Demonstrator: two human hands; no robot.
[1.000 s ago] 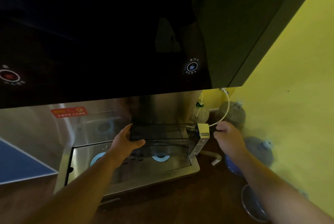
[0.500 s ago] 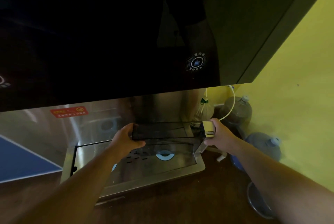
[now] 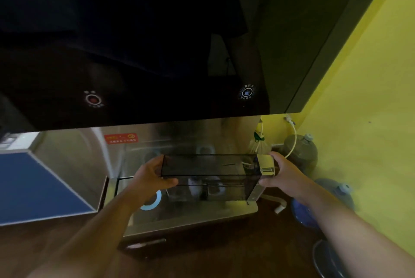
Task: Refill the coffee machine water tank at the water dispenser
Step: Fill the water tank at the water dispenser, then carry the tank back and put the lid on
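Observation:
A smoky transparent rectangular water tank [image 3: 208,176] with a metallic end piece hangs level above the steel drip tray [image 3: 202,217] of the water dispenser. My left hand [image 3: 150,176] grips its left end, thumb on the front face. My right hand [image 3: 280,172] holds the right end at the metallic piece. The dispenser's glossy black front panel [image 3: 134,53] fills the upper view, with a lit red button [image 3: 93,99] at left and a lit blue-white button [image 3: 247,92] at right. A glowing blue ring [image 3: 155,201] shows on the tray below my left wrist.
A yellow wall [image 3: 359,120] stands at the right. Large water bottles [image 3: 301,152] and a white hose [image 3: 293,140] sit on the floor beside the dispenser. A blue panel [image 3: 33,183] lies at the left. A red warning sticker [image 3: 120,138] marks the steel back wall.
My right hand moved in from beside the tank and took hold of its right end. The view shifted, bringing the red button further into sight.

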